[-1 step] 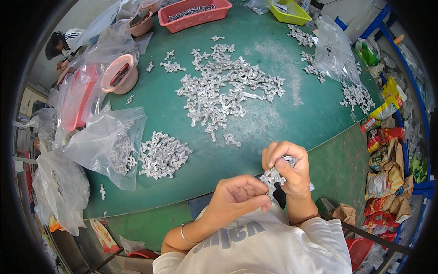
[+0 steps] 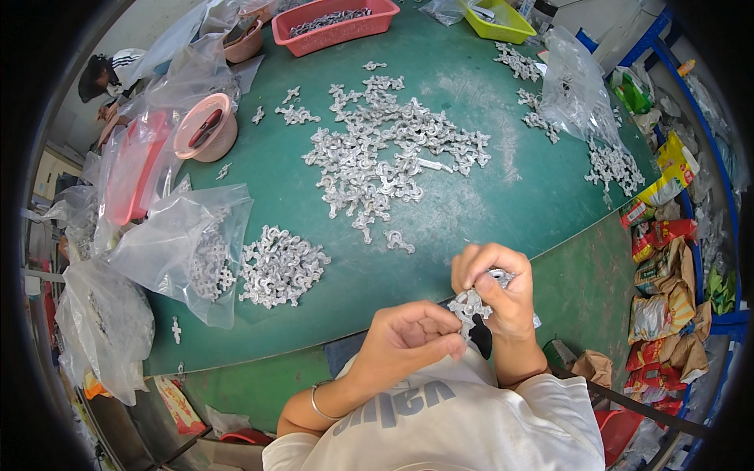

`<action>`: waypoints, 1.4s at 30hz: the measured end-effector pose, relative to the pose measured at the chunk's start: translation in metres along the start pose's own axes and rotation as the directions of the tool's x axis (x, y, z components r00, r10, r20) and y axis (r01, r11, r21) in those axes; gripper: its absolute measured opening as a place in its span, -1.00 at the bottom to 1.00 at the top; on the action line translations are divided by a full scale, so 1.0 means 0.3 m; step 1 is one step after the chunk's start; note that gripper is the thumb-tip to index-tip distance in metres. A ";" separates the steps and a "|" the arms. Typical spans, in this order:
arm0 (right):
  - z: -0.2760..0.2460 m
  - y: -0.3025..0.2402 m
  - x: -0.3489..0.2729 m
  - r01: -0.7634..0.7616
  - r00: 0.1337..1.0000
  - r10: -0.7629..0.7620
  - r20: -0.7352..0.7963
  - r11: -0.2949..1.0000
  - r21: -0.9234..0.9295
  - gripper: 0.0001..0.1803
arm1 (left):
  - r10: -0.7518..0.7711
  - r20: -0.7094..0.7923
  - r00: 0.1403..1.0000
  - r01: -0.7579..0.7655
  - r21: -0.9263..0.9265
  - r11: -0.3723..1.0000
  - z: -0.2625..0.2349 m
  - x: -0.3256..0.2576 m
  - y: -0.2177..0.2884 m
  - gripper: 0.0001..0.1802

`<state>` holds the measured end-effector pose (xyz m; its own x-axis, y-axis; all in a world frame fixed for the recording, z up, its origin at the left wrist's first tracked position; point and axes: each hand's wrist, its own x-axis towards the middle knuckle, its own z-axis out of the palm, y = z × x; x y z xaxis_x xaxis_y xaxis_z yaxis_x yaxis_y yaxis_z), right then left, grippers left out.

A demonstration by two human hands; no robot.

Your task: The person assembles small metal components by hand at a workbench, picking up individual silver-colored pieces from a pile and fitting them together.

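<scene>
My left hand (image 2: 410,334) and my right hand (image 2: 503,290) meet over the near edge of the table, close to my shirt. Between them is a small silvery metal casting (image 2: 466,304) with lobed, cross-like outlines; the fingertips of both hands pinch it. More grey metal shows inside my right hand's curled fingers, mostly hidden. A black piece (image 2: 481,336) hangs just below the casting, its kind unclear. In front of my hands lies a big loose pile of similar castings (image 2: 365,161), with a single casting (image 2: 399,242) nearer to me.
A smaller heap of castings (image 2: 283,265) lies at the left beside a clear plastic bag (image 2: 184,243). A pink basket (image 2: 228,135), a red tray (image 2: 338,37) and a yellow-green tray (image 2: 503,30) line the table's edges. More castings (image 2: 614,169) spill beneath a bag (image 2: 577,86) at right.
</scene>
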<state>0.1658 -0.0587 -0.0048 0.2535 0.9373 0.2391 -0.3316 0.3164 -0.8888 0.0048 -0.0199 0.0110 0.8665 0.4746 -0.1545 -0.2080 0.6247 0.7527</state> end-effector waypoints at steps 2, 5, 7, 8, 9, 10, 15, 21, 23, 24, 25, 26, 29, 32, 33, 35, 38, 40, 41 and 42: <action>0.005 -0.004 0.001 0.024 1.000 -0.024 0.011 1.000 -0.009 -0.82 | 0.042 -0.043 0.998 -0.040 0.043 0.998 0.003 0.002 -0.012 -0.86; 0.014 -0.006 -0.006 0.112 0.992 -0.109 -0.069 0.993 0.041 -0.83 | 0.119 -0.079 0.990 -0.121 -0.024 0.992 0.002 0.003 -0.018 -0.81; 0.016 -0.006 -0.017 0.206 0.968 -0.203 -0.150 0.979 0.003 -0.84 | 0.097 -0.062 0.993 -0.099 -0.024 0.995 -0.005 -0.004 -0.004 -0.77; 0.018 -0.004 -0.019 0.249 0.954 -0.250 -0.164 0.968 -0.024 -0.84 | 0.106 -0.068 0.992 -0.108 -0.027 0.994 -0.009 -0.006 -0.003 -0.77; 0.021 0.000 -0.023 0.246 0.957 -0.246 -0.154 0.969 -0.021 -0.84 | 0.114 -0.098 0.989 -0.120 -0.057 0.991 -0.013 -0.007 -0.003 -0.77; 0.022 0.005 -0.027 0.295 0.943 -0.304 -0.132 0.952 -0.085 -0.83 | 0.121 -0.129 0.984 -0.133 -0.086 0.987 -0.016 -0.008 -0.003 -0.76; 0.030 0.018 -0.038 0.442 0.878 -0.472 -0.078 0.863 -0.246 -0.78 | 0.207 -0.148 0.967 -0.203 0.039 0.978 -0.016 -0.011 0.009 -0.74; 0.029 0.023 -0.049 0.470 0.869 -0.494 -0.022 0.839 -0.275 -0.70 | 0.229 -0.153 0.961 -0.227 0.033 0.973 -0.021 -0.017 0.021 -0.73; 0.028 0.024 -0.050 0.468 0.869 -0.495 -0.023 0.836 -0.287 -0.70 | 0.230 -0.149 0.962 -0.228 0.033 0.973 -0.021 -0.015 0.023 -0.74; 0.027 0.024 -0.051 0.468 0.869 -0.494 -0.020 0.836 -0.286 -0.70 | 0.250 -0.143 0.957 -0.249 0.026 0.968 -0.019 -0.014 0.022 -0.74; 0.026 0.024 -0.053 0.464 0.872 -0.489 -0.017 0.837 -0.288 -0.70 | 0.270 -0.138 0.953 -0.270 0.018 0.963 -0.017 -0.013 0.022 -0.74; 0.026 0.025 -0.054 0.460 0.875 -0.484 -0.015 0.839 -0.290 -0.70 | 0.272 -0.140 0.952 -0.272 0.018 0.962 -0.016 -0.014 0.023 -0.74; 0.025 0.024 -0.054 0.457 0.879 -0.477 0.000 0.841 -0.290 -0.70 | 0.283 -0.148 0.948 -0.284 0.016 0.959 -0.014 -0.017 0.029 -0.75; 0.025 0.025 -0.053 0.465 0.874 -0.485 0.006 0.835 -0.295 -0.70 | 0.279 -0.132 0.951 -0.276 0.044 0.960 -0.016 -0.018 0.031 -0.75; 0.024 0.026 -0.053 0.465 0.875 -0.485 0.007 0.835 -0.295 -0.70 | 0.290 -0.143 0.946 -0.287 0.042 0.957 -0.014 -0.017 0.030 -0.75; 0.023 0.027 -0.054 0.461 0.878 -0.479 0.013 0.838 -0.293 -0.70 | 0.302 -0.154 0.941 -0.300 0.040 0.953 -0.011 -0.014 0.025 -0.75; 0.023 0.028 -0.055 0.460 0.878 -0.479 0.008 0.837 -0.296 -0.69 | 0.356 -0.163 0.920 -0.349 0.068 0.935 -0.010 -0.012 0.019 -0.75; 0.022 0.029 -0.056 0.458 0.879 -0.477 0.006 0.840 -0.291 -0.70 | 0.334 -0.166 0.928 -0.326 0.072 0.942 -0.005 -0.013 0.025 -0.75; 0.022 0.030 -0.056 0.456 0.880 -0.475 0.005 0.843 -0.284 -0.71 | 0.335 -0.166 0.928 -0.327 0.072 0.942 -0.005 -0.013 0.025 -0.75; 0.021 0.031 -0.057 0.457 0.880 -0.475 0.007 0.843 -0.284 -0.71 | 0.320 -0.171 0.932 -0.313 0.068 0.947 -0.005 -0.013 0.025 -0.76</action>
<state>0.1526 -0.0707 -0.0147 0.3746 0.6758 0.6348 0.0946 0.6532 -0.7512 -0.0010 -0.0161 0.0162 0.6630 0.7485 -0.0125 -0.4376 0.4010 0.8048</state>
